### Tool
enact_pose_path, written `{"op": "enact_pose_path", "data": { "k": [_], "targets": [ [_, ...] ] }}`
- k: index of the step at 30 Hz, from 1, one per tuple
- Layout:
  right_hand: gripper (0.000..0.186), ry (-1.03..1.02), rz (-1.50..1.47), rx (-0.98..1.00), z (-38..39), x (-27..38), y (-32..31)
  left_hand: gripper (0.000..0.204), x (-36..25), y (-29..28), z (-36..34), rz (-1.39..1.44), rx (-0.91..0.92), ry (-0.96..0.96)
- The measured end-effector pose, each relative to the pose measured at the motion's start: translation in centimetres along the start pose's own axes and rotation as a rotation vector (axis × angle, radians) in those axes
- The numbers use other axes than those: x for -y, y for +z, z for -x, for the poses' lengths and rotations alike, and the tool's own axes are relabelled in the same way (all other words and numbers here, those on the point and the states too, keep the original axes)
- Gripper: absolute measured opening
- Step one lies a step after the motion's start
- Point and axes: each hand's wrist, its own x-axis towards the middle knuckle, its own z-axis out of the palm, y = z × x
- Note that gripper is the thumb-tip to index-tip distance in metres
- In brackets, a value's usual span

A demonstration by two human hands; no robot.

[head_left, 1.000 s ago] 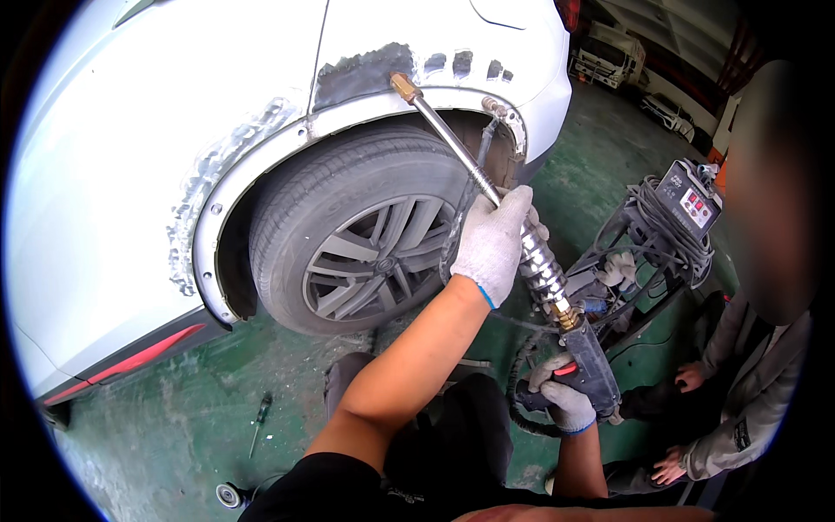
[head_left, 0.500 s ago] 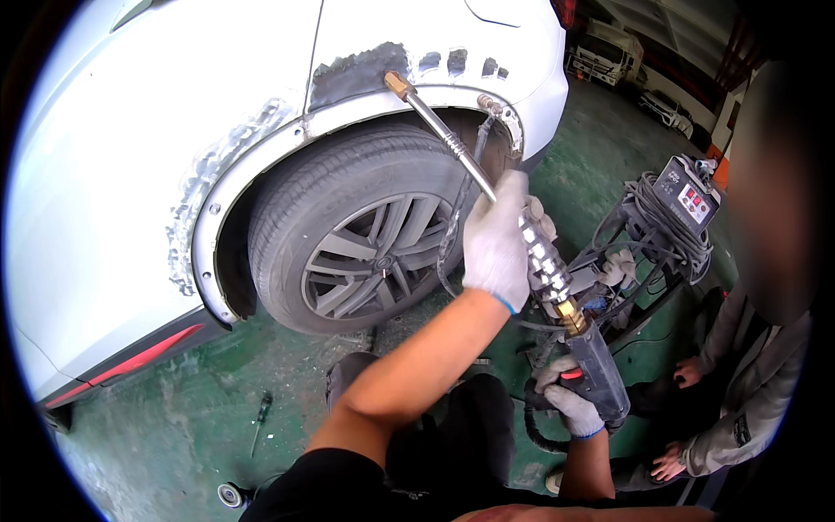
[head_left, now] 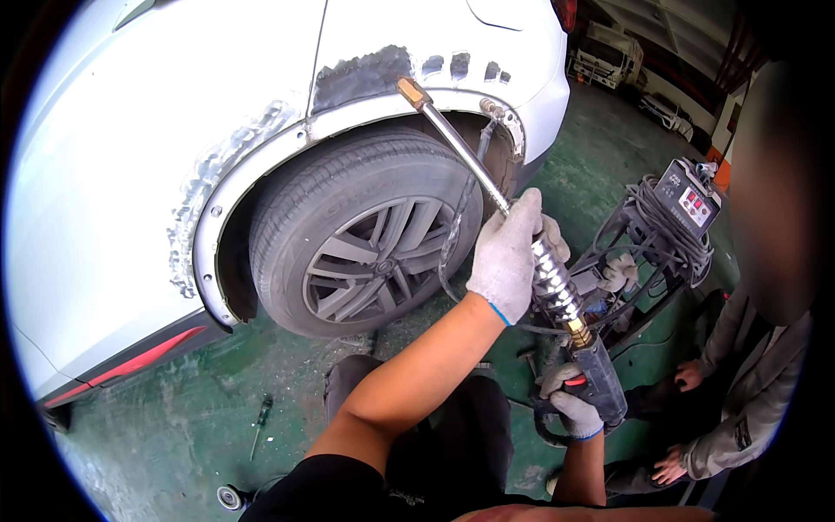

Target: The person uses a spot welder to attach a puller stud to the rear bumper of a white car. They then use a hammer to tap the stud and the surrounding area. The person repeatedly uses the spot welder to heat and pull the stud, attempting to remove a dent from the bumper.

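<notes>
In my gloved right hand (head_left: 576,407) is the black pistol grip of a slide-hammer dent puller (head_left: 595,376), a red trigger beside the fingers. My gloved left hand (head_left: 510,261) is wrapped round the puller's metal shaft, at the upper end of its shiny ribbed section. The shaft slants up and left to a brass-coloured tip (head_left: 413,92). That tip is at the lower right edge of a dark bare patch (head_left: 363,78) on the white car's panel (head_left: 217,78), above the wheel arch. Whether it touches the metal I cannot tell. A clamp with a cable (head_left: 490,108) sits at the arch's right end.
Below the arch is the car's wheel (head_left: 383,261). At right stand a welder unit (head_left: 689,193) with coiled cables on a cart and a person in a grey jacket (head_left: 748,418). A screwdriver (head_left: 262,416) and a round power tool (head_left: 230,497) lie on the green floor.
Both the tip and my left hand have shifted a little right and down, the tip away from the dark patch's middle. My right hand stays on the grip, nearly in place.
</notes>
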Motion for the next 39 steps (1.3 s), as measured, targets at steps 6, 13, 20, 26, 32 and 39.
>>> {"op": "enact_pose_path", "data": {
  "k": [6, 13, 20, 26, 32, 39],
  "targets": [
    [0.033, 0.053, 0.017, -0.085, -0.5, -0.1, 0.9, 0.036, -1.6, -1.0, -1.0, 0.025, 0.024, 0.043],
    [0.035, -0.053, 0.043, -0.044, -1.6, 0.9, 2.3, 0.035, -2.2, -1.1, -1.5, 0.094, 0.048, 0.06],
    [0.038, 0.09, -0.003, -0.197, -0.4, 3.2, 3.4, 0.036, -5.3, -1.1, -3.1, 0.178, 0.08, 0.119],
    [0.018, -0.175, 0.608, 0.146, 1.3, 5.2, -4.2, 0.043, 2.1, 2.4, 3.0, 0.117, 0.019, -0.007],
    [0.02, -0.093, 0.607, -0.152, 5.9, 3.5, -5.3, 0.049, 3.8, 3.1, 3.1, 0.069, 0.229, -0.14],
    [0.033, 0.146, 0.109, -0.224, 0.5, 2.2, 0.6, 0.039, -0.5, -0.4, -0.7, 0.12, 0.14, -0.002]
  ]
}}
